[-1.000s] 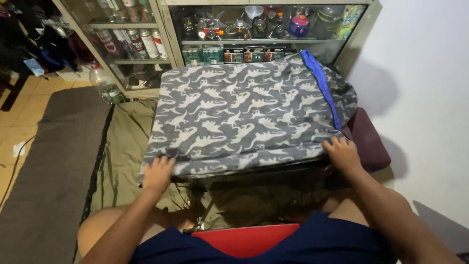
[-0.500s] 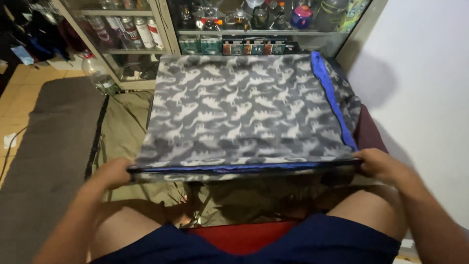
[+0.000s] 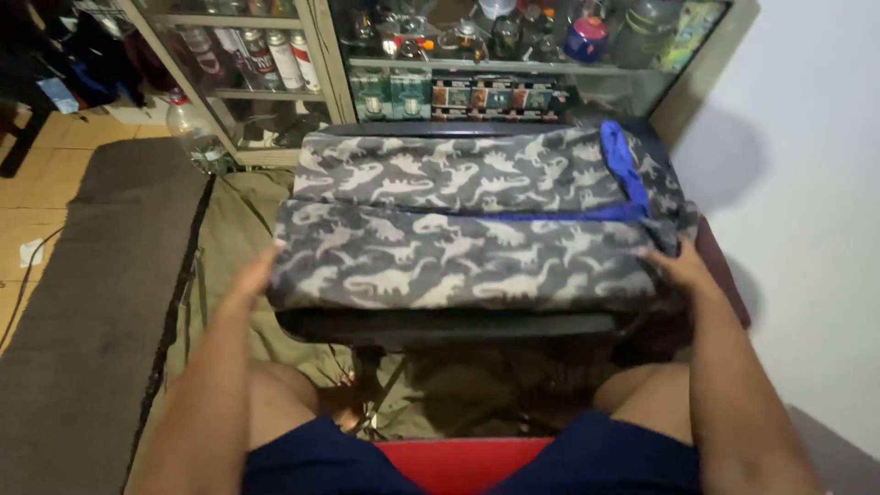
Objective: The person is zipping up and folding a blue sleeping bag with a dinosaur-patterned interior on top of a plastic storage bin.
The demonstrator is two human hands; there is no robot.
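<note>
A grey blanket [image 3: 458, 247] with a pale dinosaur print and blue trim [image 3: 623, 165] lies on a low black table [image 3: 440, 325] in front of me. Its near part is folded over the far part, and the blue edge runs across the middle. My left hand [image 3: 258, 273] lies flat against the left end of the fold, fingers straight. My right hand [image 3: 676, 266] rests on the right end of the fold, fingers spread on the fabric. Neither hand shows a clear grip. My bare knees and dark blue shorts are at the bottom.
A glass-front cabinet [image 3: 440, 64] with cans, jars and boxes stands right behind the table. A clear plastic bottle [image 3: 194, 136] stands on the floor at the left. An olive cloth [image 3: 229, 238] and a dark grey mat [image 3: 101, 302] cover the floor. A white wall [image 3: 807, 183] is at the right.
Both hands lifted the blanket's near edge and folded it away from me over the far part. The blue edge now lies across the middle, and the hands sit at the ends of the fold.
</note>
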